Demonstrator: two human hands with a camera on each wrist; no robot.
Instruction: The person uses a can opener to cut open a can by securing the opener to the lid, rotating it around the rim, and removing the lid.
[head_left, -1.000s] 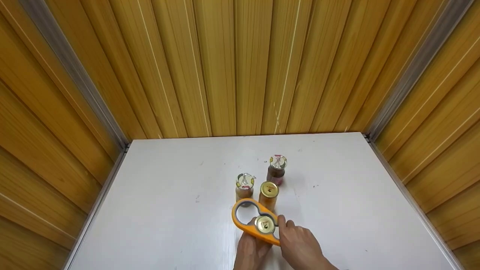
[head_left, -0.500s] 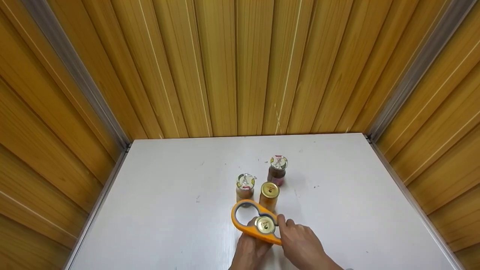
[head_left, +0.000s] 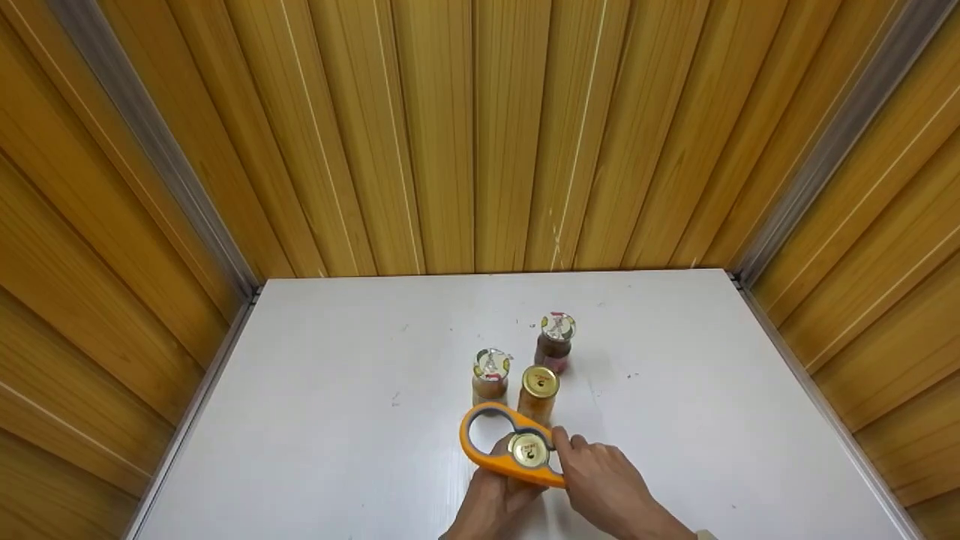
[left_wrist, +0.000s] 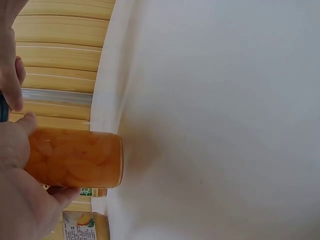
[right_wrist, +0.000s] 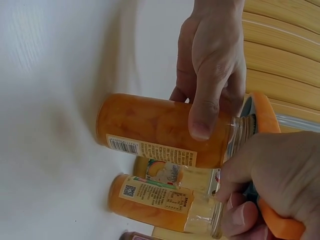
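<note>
My left hand point(head_left: 487, 499) grips a glass jar of orange fruit pieces point(left_wrist: 80, 157) around its body, near the front of the table. In the right wrist view its thumb lies along the jar's upper side, and a printed label with a barcode shows. Around the jar's gold lid point(head_left: 529, 451) sits one ring of an orange jar opener point(head_left: 504, 463) with a grey lining. The opener's larger ring, at the left, is bare. My right hand point(head_left: 607, 480) holds the opener's handle end, fingers curled round it. Its fingers hide part of the lid in the right wrist view.
Just beyond the opener stand a second gold-lidded jar point(head_left: 540, 382) and a pale brown jar with a patterned lid point(head_left: 492, 365). A dark jar point(head_left: 553, 349) is farther back. Wood-patterned walls point(head_left: 510, 135) enclose the white table point(head_left: 337, 375).
The opener and the held jar's lid have shifted very slightly left. My left forearm has swung a little left, while the other jars stand as before.
</note>
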